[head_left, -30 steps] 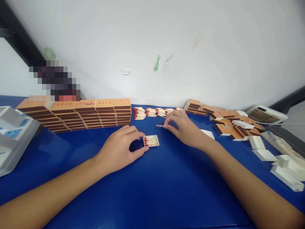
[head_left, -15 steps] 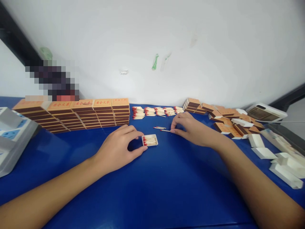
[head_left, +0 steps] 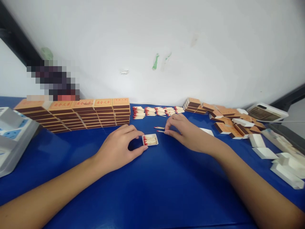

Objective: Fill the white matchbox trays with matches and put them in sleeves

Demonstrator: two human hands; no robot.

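My left hand [head_left: 120, 144] grips a small white matchbox tray [head_left: 157, 140] between thumb and fingers, flat on the blue table. Red-headed matches [head_left: 150, 140] lie side by side inside it, heads toward the left. Just right of the tray, my right hand [head_left: 184, 130] pinches the end of a single match [head_left: 160, 131], its head pointing left. Right beside that match, more loose matchstick [head_left: 160, 128] lies on the table. Behind both hands, several small piles of matches [head_left: 150, 111] sit in a row near the wall.
Stacked matchboxes [head_left: 90, 113] form a block at the back left, beside a grey-white power strip [head_left: 16, 133]. Loose matchboxes [head_left: 227, 112] and white trays [head_left: 264, 152] are scattered on the right. A white device [head_left: 268, 112] stands behind them.
My right hand has slid slightly left with the pinched match, bringing it close alongside the loose one. A white piece now shows behind my right wrist. My left hand and the tray stay put.
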